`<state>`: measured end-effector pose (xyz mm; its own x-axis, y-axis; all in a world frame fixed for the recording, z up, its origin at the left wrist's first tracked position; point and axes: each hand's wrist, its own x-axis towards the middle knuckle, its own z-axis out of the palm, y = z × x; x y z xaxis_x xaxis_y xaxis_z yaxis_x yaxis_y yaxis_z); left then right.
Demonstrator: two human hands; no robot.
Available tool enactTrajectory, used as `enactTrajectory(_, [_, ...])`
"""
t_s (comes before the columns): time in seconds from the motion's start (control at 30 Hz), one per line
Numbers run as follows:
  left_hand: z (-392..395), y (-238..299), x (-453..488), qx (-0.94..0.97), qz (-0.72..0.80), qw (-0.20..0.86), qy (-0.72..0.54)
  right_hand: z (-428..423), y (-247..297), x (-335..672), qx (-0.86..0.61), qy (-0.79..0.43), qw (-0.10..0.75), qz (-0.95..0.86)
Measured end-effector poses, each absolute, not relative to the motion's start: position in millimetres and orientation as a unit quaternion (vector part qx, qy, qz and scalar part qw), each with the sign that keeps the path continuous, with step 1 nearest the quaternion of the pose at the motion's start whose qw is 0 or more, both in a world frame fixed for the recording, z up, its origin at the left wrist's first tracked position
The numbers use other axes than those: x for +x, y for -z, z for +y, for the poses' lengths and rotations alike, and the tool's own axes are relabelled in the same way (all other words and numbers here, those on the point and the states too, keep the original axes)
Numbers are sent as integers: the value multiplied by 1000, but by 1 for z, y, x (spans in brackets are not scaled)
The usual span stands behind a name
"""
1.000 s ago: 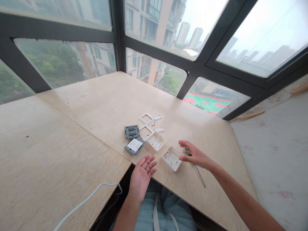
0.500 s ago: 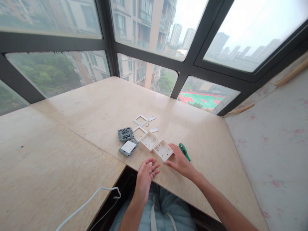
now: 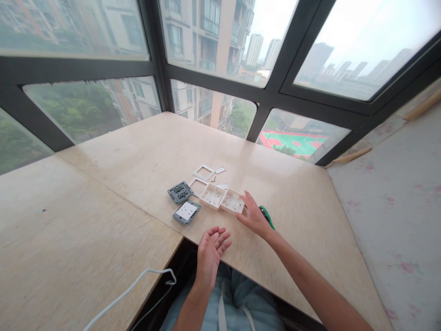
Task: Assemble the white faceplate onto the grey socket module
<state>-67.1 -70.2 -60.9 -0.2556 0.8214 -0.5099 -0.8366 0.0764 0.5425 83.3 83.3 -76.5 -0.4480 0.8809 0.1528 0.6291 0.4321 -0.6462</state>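
Note:
Two white plastic socket back boxes lie open side up and side by side, a left box (image 3: pixel 212 196) and a right box (image 3: pixel 232 202), touching or nearly so. My right hand (image 3: pixel 255 216) is round the right end of the right box, its thumb at the near corner and its fingers at the far one. Palm up, my left hand (image 3: pixel 212 248) hovers by the table's front edge, fingers loosely spread with nothing in them. Left of the boxes lie a grey socket plate with a white face (image 3: pixel 187 210) and another turned to its dark back (image 3: pixel 180 192).
Beyond the boxes are white cover frames (image 3: pixel 204 172), small white inserts (image 3: pixel 220 169) and tiny screws (image 3: pixel 213 179). A green-handled tool (image 3: pixel 267 218) lies right of my right hand, partly hidden. A white cable (image 3: pixel 138 276) crosses the table's near left edge. Windows border the far side.
The right box has turned and shifted, pushed by my right hand, and now lines up with the left box. My left hand has hardly moved. The view has shifted slightly.

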Motion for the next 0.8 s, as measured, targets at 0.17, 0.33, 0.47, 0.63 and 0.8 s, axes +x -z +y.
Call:
enactTrajectory(0.17, [-72,66,-68,2,398,611,-684,99,78,71,-473,-256,245,-807])
enactTrajectory(0.33, [-72,67,-68,4,396,612,-685,113,79,60,-459,-261,235,-816])
enactTrajectory(0.47, [-71,67,-68,1,398,613,-683,121,77,50,-447,-265,227,-824])
enactTrajectory(0.63, [-71,66,-68,0,402,611,-682,121,74,37,-432,-268,220,-832])
enactTrajectory(0.8, [-72,64,-68,2,401,610,-684,116,74,28,-424,-272,226,-834])
